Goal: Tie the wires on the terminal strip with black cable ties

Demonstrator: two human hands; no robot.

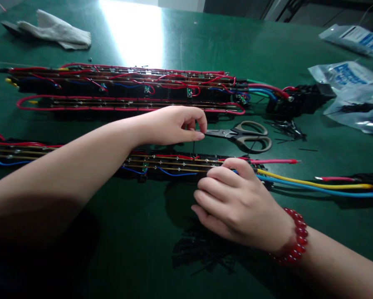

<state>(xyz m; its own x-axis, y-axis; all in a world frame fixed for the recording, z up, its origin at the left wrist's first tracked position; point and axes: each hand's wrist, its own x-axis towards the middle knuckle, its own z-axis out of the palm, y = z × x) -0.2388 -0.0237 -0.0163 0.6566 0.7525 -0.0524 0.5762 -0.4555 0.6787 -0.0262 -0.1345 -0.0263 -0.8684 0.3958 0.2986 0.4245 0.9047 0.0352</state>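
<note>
- Strip (168, 169) on the counter (267, 54): probably stiff, joints (179, 165) look fragile, so grab the black edges (189, 178) imo.
- Left hand (175, 123) pinched narrow above it, right hand (241, 203) curled over it, can't tell what either's gripping.

Forearms (80, 166) aslant, left fingers (202, 118) in a pinch, right fingers (216, 191) curled.

Both forearms (77, 168) are bare; a bracelet (301, 232) of round, glossy red beads rings the right wrist (286, 236), its shadowed underside seemingly alike.
</note>
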